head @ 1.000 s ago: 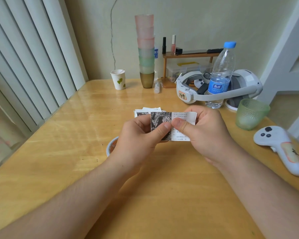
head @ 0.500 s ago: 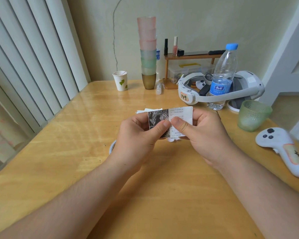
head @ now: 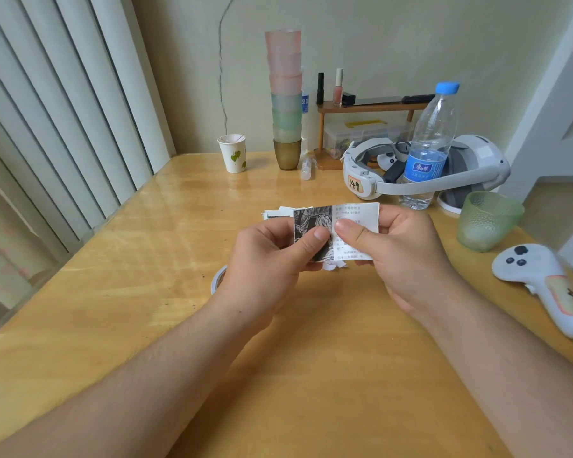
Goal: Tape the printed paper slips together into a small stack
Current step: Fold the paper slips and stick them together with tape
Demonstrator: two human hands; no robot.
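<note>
A wooden table (head: pixel 119 259) is filling the view, with vertical blinds (head: pixel 57 110) hanging along its left edge and a pale wall behind. At the far side a white headset (head: pixel 460 173) is lying on its dock, with a water bottle (head: pixel 427 150) standing just in front of it and a small shelf (head: pixel 364 109) behind. A stack of cups (head: pixel 285 94) is rising near the wall, a paper cup (head: pixel 233 154) standing to its left. A white controller (head: pixel 549 285) is lying at the right edge, a green cup (head: pixel 488 220) standing just beyond it.

Over the middle of the table, two bare forearms are reaching in. The left hand (head: pixel 265 259) and the right hand (head: pixel 407 256) are both pinching the paper slips (head: pixel 351 214), held above the table between them, thumbs pressing on the front sheet, fingers curling behind. The front slip is showing a dark picture on its left half and printed text on its right. More slip edges are poking out behind it at upper left, and torn white bits are showing below. A round rim (head: pixel 217 280), likely a tape roll, is peeking out from under the left wrist.
</note>
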